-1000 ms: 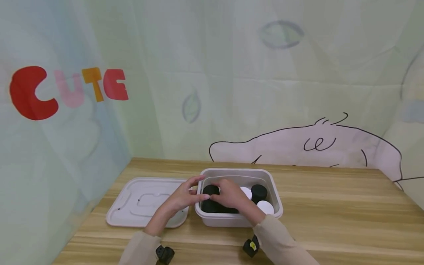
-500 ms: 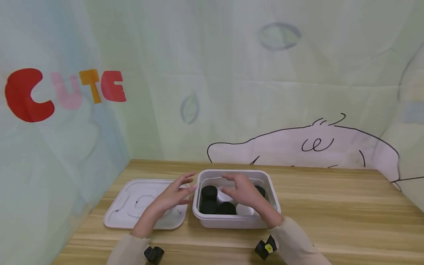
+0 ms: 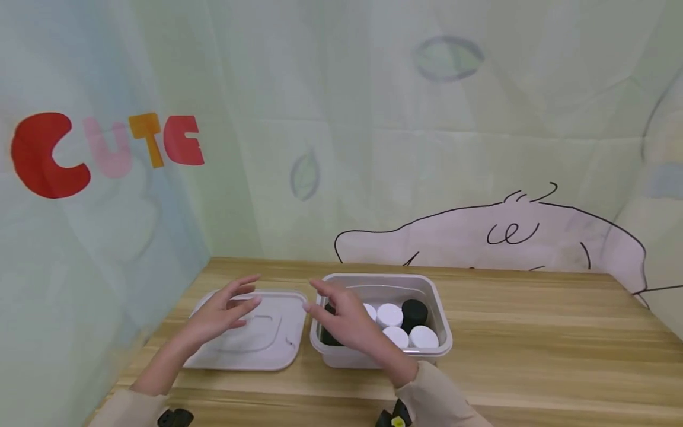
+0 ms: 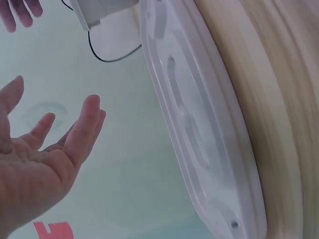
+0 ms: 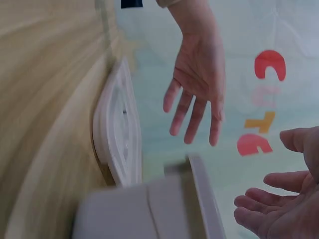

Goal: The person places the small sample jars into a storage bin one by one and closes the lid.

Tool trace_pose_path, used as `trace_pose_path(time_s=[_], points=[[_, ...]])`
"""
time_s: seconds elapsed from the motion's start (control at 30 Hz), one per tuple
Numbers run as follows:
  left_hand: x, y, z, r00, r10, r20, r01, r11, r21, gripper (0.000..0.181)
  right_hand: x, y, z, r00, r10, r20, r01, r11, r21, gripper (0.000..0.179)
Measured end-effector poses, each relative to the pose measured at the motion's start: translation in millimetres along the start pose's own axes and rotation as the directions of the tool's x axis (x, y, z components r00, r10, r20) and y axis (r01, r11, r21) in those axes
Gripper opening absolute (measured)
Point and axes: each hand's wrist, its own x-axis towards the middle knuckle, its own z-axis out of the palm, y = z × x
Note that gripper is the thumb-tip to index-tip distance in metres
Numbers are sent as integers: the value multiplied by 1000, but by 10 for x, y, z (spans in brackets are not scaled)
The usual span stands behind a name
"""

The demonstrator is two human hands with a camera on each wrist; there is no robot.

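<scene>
My left hand (image 3: 213, 317) hovers over the white lid (image 3: 267, 341) on the table's left side, fingers spread and holding nothing. In the left wrist view its palm and loosely bent fingers show beside the lid's edge. Above the left part of the white plastic tub (image 3: 373, 359) is my right hand (image 3: 347, 317), also empty, with its fingers extended toward the left. Inside the tub stand several round white caps (image 3: 389, 315) and a black cap (image 3: 414, 311). More dark caps are partly hidden under the right hand.
The wooden table (image 3: 533, 344) extends to the right of the tub. Behind it hangs a printed cloth backdrop (image 3: 373, 148) with colored letters at left. Small black wrist devices (image 3: 176, 417) sit at both sleeves.
The right hand lifted out of the tub's contents, then moved left over its left end. The left hand went from the tub's rim leftward to above the lid. The lid and tub stayed put.
</scene>
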Motion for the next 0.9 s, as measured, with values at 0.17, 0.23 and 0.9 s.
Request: trace_pose_path(time_s=[0.17, 0.23, 0.9], points=[[-94, -101, -151, 999, -12, -41, 14, 999, 53, 60, 22, -62, 269, 1000, 24, -7, -24, 999, 34, 49], [-127, -149, -214, 998, -14, -55, 18, 997, 71, 60, 31, -88, 371, 999, 48, -1, -48, 998, 51, 52], [-132, -650, -620, 985, -157, -65, 169, 940, 296, 66, 63, -48, 944, 896, 442, 50, -444, 886, 131, 73]])
